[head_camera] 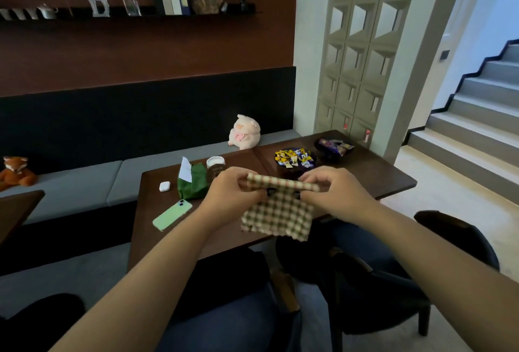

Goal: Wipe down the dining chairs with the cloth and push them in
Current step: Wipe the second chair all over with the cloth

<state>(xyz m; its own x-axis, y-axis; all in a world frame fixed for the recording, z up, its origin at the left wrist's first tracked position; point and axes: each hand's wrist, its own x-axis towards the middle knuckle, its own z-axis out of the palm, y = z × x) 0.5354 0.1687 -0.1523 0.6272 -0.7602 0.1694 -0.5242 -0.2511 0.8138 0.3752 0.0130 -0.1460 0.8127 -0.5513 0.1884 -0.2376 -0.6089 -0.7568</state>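
A brown-and-cream checked cloth (278, 214) hangs in the air above the near edge of the dark wooden table (373, 171). My left hand (230, 191) pinches its top left edge and my right hand (331, 191) pinches its top right edge, with the top folded over between them. A dark dining chair (460, 242) stands at the lower right, pulled out from the table, its curved back toward the floor side. Another dark chair (42, 312) shows at the lower left corner, partly cut off.
On the table lie a green phone (172, 215), a white earbud case (164, 186), a green tissue pouch (193, 183), a lidded cup (215, 164) and bowls of sweets (295, 158). A grey bench with plush toys runs behind. Stairs rise at the right.
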